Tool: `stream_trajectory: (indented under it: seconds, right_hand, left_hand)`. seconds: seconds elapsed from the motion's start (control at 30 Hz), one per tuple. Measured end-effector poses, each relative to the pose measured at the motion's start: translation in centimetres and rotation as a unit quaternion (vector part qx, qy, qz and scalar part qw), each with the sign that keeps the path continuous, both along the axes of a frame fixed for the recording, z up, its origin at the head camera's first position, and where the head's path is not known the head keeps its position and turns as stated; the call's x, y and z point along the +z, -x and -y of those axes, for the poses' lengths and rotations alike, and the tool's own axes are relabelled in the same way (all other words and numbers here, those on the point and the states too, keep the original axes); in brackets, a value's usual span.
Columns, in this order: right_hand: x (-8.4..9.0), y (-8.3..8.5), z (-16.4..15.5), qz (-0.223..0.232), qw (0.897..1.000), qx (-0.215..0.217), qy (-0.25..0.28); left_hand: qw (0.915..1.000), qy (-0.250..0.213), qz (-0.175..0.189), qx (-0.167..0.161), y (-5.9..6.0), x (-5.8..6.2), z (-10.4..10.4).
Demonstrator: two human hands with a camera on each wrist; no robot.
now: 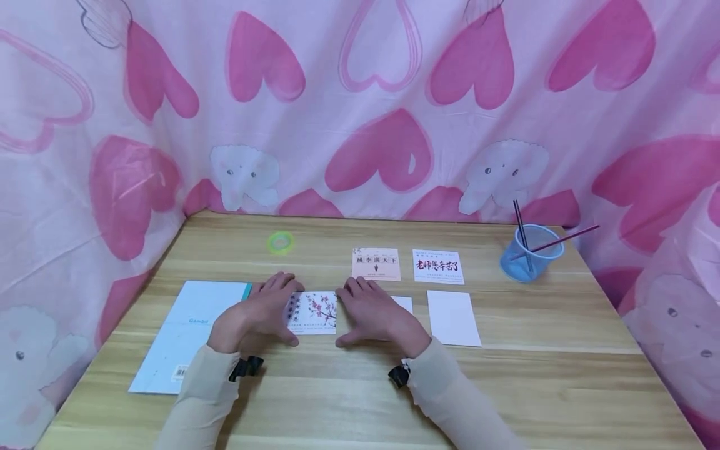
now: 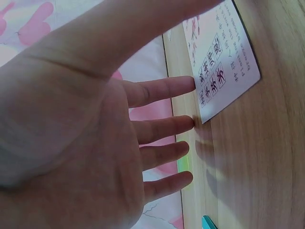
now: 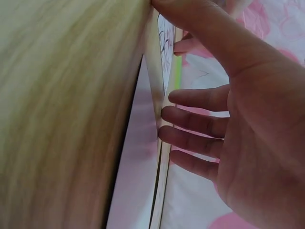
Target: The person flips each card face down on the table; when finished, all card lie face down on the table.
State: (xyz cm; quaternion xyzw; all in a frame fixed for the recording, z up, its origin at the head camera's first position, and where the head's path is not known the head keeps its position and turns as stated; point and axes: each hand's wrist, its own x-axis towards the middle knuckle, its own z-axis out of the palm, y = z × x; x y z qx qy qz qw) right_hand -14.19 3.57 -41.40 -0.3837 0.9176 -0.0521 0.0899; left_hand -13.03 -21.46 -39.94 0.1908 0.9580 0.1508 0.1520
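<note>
A card printed with pink blossom [image 1: 313, 312] lies flat on the wooden table [image 1: 360, 400], between my two hands. My left hand [image 1: 263, 310] rests at its left edge, fingers straight, and in the left wrist view the fingertips [image 2: 189, 123] touch the corner of the card [image 2: 224, 67]. My right hand [image 1: 370, 310] lies flat at the card's right edge with its thumb stretched toward me. It partly covers a blank white card [image 1: 404, 304]. The right wrist view shows its straight fingers [image 3: 190, 121] against that white card's edge [image 3: 162, 143]. Neither hand grips anything.
A light blue booklet [image 1: 188, 334] lies to the left. Two printed cards [image 1: 376, 264] [image 1: 439, 267] sit behind, another blank white card [image 1: 453, 317] to the right. A green tape ring [image 1: 281, 242] and a blue cup with thin sticks [image 1: 531, 253] stand farther back. Pink heart curtains enclose the table.
</note>
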Motion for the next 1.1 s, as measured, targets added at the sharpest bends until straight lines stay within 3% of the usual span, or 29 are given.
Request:
stream_trajectory:
  seconds: [0.33, 0.67, 0.93, 1.1]
  right_hand:
    - [-0.1, 0.3, 0.2, 0.002, 1.0, -0.003, 0.015]
    - [-0.2, 0.9, -0.4, 0.007, 1.0, -0.01, 0.021]
    - [0.1, 1.3, -0.8, -0.008, 0.996, -0.006, 0.085]
    - [0.4, 1.1, -0.6, 0.005, 0.994, -0.005, 0.111]
  left_hand:
    - [0.9998, -0.007, 0.0, -0.02, 0.2, 0.2, 0.1]
    - [0.9969, -0.057, -0.012, -0.053, 0.4, 0.4, 0.5]
    - [0.9961, -0.079, 0.013, -0.038, 0.9, 0.6, -0.3]
    - [0.9947, -0.09, -0.019, -0.047, 0.5, 0.2, -1.1]
